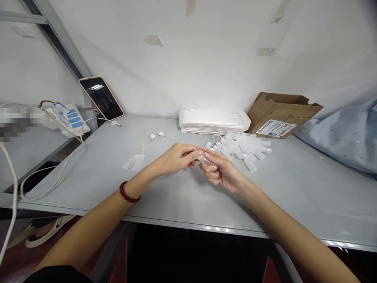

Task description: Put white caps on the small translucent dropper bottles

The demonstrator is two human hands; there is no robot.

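Note:
My right hand [219,169] is closed around a small translucent plastic piece [206,160], held over the middle of the grey table. The thumb and fingers of my left hand [182,157] pinch at the upper left end of that same piece, so the two hands meet there. Just beyond my right hand lies a pile of translucent flat pieces [235,147]. Two similar pieces [134,161] rest to the left of my left hand. Farther back, a small white tip [152,137] and another white tip [161,134] lie on the tabletop.
White flat packets [213,120] are stacked by the wall. An open cardboard box [281,114] stands at the back right, beside grey-blue fabric [344,133]. A phone [101,98] leans at the back left, near a power strip [72,120] and white cables [63,167].

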